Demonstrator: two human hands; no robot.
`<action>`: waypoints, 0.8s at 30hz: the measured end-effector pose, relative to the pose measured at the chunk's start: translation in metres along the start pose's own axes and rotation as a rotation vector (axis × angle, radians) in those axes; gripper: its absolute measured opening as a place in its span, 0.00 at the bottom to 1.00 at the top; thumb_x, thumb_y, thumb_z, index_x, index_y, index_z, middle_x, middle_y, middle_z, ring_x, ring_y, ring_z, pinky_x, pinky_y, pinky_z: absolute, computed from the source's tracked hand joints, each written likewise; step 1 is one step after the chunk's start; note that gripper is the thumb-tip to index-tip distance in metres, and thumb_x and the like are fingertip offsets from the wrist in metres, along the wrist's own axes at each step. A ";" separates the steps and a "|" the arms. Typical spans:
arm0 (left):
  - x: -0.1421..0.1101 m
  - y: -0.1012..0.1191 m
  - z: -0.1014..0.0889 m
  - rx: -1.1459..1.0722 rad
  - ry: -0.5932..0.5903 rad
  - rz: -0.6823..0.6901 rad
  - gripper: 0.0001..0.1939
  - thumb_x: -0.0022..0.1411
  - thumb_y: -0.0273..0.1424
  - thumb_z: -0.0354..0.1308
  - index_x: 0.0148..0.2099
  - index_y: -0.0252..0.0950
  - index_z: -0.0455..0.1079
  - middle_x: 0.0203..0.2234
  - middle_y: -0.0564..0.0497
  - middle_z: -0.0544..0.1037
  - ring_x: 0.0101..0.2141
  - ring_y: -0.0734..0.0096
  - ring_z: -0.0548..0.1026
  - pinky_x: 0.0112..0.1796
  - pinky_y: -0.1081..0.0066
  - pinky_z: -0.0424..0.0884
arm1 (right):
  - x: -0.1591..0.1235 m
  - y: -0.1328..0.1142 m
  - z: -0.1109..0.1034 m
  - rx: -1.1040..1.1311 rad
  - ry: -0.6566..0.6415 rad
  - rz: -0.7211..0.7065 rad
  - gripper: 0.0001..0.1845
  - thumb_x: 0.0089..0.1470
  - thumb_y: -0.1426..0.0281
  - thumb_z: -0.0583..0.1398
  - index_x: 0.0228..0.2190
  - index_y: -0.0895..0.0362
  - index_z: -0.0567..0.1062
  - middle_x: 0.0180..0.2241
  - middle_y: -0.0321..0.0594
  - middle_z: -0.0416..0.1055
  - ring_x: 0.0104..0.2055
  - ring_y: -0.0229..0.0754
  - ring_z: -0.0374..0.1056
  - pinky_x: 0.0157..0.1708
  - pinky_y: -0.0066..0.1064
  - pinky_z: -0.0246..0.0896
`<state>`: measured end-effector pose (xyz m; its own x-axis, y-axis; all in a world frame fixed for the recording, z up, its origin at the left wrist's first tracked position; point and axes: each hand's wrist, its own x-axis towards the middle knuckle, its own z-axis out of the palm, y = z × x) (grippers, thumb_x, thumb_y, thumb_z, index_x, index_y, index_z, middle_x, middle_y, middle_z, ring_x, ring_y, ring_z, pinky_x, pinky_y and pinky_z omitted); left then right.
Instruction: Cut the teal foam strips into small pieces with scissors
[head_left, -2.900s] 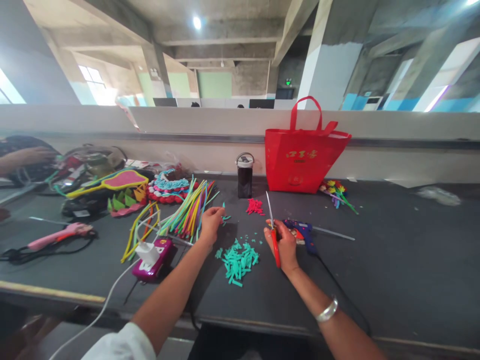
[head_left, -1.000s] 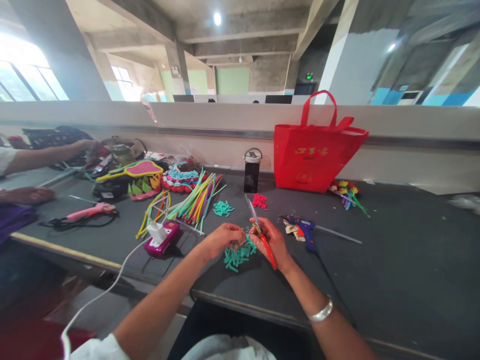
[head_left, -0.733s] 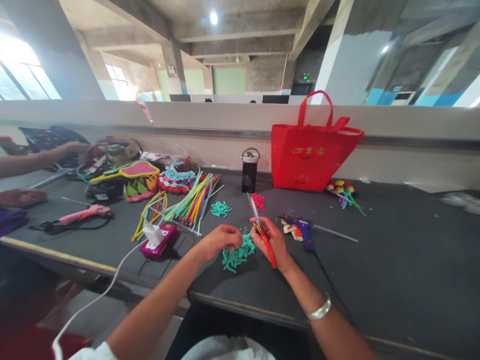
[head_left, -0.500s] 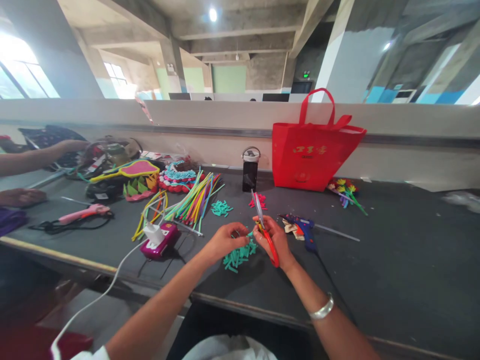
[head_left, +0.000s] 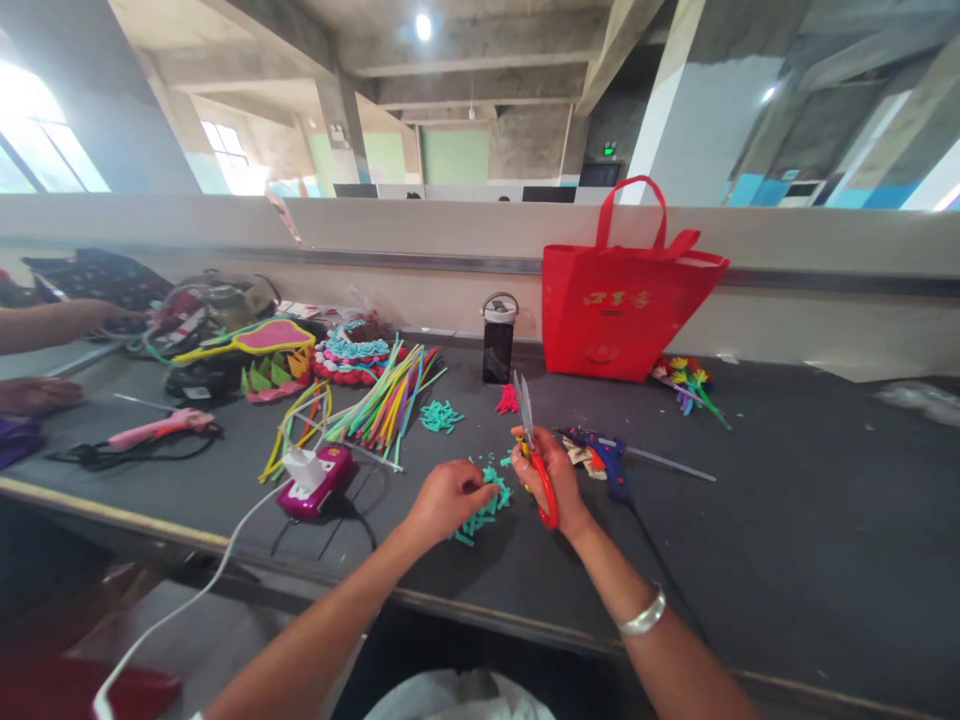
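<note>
My right hand (head_left: pixel 551 475) is wrapped around red-handled scissors (head_left: pixel 543 478), their blades pointing up and away from me. A bit of teal shows beside its fingertips. Over the left side of a pile of short teal pieces (head_left: pixel 491 500), my left hand (head_left: pixel 448 505) has its fingers curled together; whatever is between them is hidden. A smaller teal pile (head_left: pixel 441 416) and a little heap of pinkish-red pieces (head_left: pixel 507 399) lie farther back on the dark table.
A blue glue gun (head_left: pixel 611 462) lies right of my right hand. Colourful pipe cleaners (head_left: pixel 386 405) and a purple power socket (head_left: pixel 319 485) are on the left. A red bag (head_left: pixel 626 315) and a phone (head_left: pixel 497 350) leaning on a bottle stand behind. Another person's hands (head_left: pixel 37 395) are at far left.
My left hand has moved down and slightly left, away from the scissors, and its fingers have closed over the teal pile. The scissors have shifted slightly right in my right hand.
</note>
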<state>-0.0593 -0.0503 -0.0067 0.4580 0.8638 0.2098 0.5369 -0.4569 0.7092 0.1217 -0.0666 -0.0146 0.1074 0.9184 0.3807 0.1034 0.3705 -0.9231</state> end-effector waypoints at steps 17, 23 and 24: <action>0.025 0.019 -0.004 -0.283 -0.020 -0.062 0.05 0.49 0.30 0.58 0.25 0.33 0.71 0.21 0.53 0.72 0.25 0.72 0.68 0.29 0.73 0.62 | 0.001 0.004 0.000 0.007 -0.002 -0.048 0.17 0.48 0.68 0.59 0.42 0.54 0.69 0.29 0.34 0.70 0.27 0.35 0.66 0.28 0.26 0.66; 0.015 0.014 -0.012 -0.640 -0.045 -0.276 0.12 0.48 0.38 0.63 0.29 0.32 0.74 0.23 0.51 0.75 0.25 0.73 0.69 0.30 0.73 0.63 | 0.001 0.001 -0.003 0.048 -0.004 0.031 0.17 0.50 0.63 0.59 0.43 0.54 0.68 0.27 0.32 0.67 0.21 0.31 0.61 0.20 0.23 0.61; 0.014 0.014 -0.011 -0.661 -0.046 -0.284 0.13 0.48 0.38 0.63 0.29 0.32 0.74 0.23 0.51 0.75 0.26 0.73 0.69 0.30 0.73 0.63 | 0.001 0.001 -0.001 0.052 -0.008 0.027 0.18 0.50 0.63 0.60 0.43 0.54 0.68 0.28 0.32 0.67 0.23 0.32 0.63 0.22 0.24 0.63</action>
<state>-0.0529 -0.0421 0.0132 0.4014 0.9138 -0.0619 0.1052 0.0211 0.9942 0.1233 -0.0660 -0.0152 0.1016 0.9291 0.3557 0.0494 0.3524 -0.9345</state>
